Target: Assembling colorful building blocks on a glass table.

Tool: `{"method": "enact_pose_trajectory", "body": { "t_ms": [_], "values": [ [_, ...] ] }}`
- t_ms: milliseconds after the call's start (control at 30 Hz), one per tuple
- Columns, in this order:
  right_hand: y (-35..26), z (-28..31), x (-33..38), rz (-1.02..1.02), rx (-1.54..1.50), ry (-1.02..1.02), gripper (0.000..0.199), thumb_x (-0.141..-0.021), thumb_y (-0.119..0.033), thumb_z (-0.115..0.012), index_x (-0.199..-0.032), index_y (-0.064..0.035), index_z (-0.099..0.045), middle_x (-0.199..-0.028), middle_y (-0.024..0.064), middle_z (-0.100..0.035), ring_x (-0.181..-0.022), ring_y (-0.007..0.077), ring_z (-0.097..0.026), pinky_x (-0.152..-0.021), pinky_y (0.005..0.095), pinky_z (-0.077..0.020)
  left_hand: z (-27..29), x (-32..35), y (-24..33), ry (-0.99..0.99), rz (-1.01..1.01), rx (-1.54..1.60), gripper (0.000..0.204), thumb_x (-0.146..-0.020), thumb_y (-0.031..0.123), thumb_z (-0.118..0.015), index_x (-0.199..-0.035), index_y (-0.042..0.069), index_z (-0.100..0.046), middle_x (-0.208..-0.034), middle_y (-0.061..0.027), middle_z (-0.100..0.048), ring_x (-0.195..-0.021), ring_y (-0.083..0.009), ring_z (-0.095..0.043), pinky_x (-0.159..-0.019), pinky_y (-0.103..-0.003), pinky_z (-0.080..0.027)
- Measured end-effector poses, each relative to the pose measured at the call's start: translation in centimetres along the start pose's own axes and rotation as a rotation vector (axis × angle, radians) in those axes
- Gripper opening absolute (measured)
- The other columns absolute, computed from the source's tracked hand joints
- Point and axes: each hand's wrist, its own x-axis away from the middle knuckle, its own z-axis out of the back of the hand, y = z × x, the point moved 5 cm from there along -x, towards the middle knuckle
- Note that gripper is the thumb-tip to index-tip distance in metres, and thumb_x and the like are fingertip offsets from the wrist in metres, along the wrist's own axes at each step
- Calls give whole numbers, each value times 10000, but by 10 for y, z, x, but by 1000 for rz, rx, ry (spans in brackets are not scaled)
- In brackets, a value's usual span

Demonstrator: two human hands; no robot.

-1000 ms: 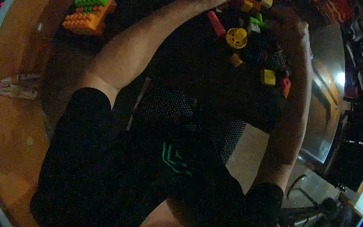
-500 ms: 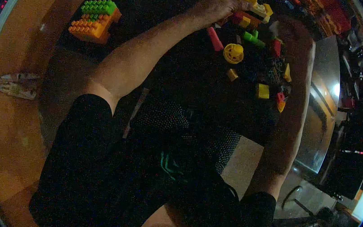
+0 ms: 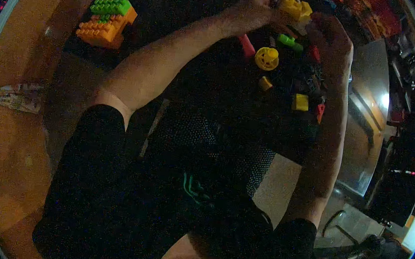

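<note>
My left hand and my right hand meet at the top of the view, both gripping a yellow toy block between them. Just below the hands, loose pieces lie on a dark surface: a yellow wheel, a green brick, a red-pink brick, a small yellow cube and a small red piece. Both forearms reach up from my dark shirt.
A built stack of orange and green bricks sits at the upper left on the dark surface. A curved wooden edge runs down the left. Dim shelves and equipment stand at the right.
The view has shifted, so the hands and loose bricks appear lower in the picture. Both hands stay together on the yellow block; the orange and green stack has not moved on the surface.
</note>
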Motion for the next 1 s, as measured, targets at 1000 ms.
{"method": "enact_pose_trajectory", "body": {
  "t_ms": [1000],
  "values": [
    [-8,-34,14,126,137,-404,295,-805,-22,-625,-1095,-66,-594,-978,67,-621,-898,171,-601,-772,282,-498,52,-5,9,436,-231,-170,392,-821,117,-645,-1143,32,-438,-1023,-84,-537,-905,-176,-575,-725,-301,-524]
  ]
}}
